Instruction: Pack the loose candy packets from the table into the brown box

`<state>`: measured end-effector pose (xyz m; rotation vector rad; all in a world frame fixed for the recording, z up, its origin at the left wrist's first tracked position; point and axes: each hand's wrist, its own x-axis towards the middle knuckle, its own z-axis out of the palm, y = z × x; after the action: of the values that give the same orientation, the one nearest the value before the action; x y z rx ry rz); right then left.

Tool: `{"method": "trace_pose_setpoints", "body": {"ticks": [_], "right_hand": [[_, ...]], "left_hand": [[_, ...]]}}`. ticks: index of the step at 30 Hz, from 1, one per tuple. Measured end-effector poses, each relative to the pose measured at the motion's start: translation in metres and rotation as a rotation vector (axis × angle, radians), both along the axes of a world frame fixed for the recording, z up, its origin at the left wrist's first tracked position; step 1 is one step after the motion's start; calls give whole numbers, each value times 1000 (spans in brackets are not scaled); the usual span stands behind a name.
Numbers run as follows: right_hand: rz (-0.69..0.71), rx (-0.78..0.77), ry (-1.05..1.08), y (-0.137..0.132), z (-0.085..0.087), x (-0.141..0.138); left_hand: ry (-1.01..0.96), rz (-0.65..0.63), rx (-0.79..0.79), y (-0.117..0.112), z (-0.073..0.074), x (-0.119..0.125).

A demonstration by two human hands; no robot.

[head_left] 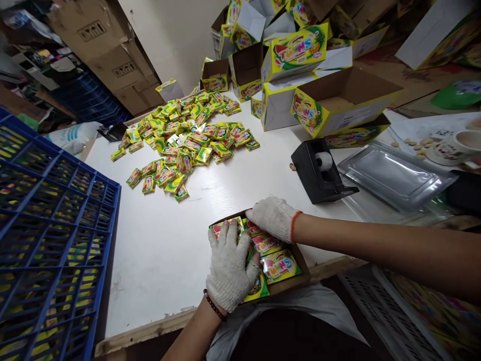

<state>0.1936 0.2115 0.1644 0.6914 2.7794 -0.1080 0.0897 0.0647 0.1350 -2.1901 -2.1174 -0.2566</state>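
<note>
Lower centre of the frame: a shallow brown cardboard tray [297, 281] sits at the near edge of the white bench [169, 240], filled with yellow-green printed sweet packets [280, 264]. The left hand [230, 271], in a white knit glove, lies spread flat on the packets, grasping nothing. The right hand [271, 217], gloved alike, rests palm-down at the tray's far end, fingers released. Risk, as judged: uneven pressure could tip the tray off the bench edge or buckle the packet rows. A black tape dispenser [317, 173] stands right of centre.
</note>
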Motion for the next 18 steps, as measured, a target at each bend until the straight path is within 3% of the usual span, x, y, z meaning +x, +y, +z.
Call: {"method": "trace_pose_setpoints", "body": {"ticks": [5, 11, 18], "right_hand": [[51, 118, 21, -12, -4, 7], [17, 89, 6, -20, -14, -1], [-60, 140, 74, -37, -41, 14]], "left_hand": [[9, 6, -9, -1, 1, 2], [1, 1, 20, -1, -2, 0], [-49, 10, 38, -7, -3, 3]]}}
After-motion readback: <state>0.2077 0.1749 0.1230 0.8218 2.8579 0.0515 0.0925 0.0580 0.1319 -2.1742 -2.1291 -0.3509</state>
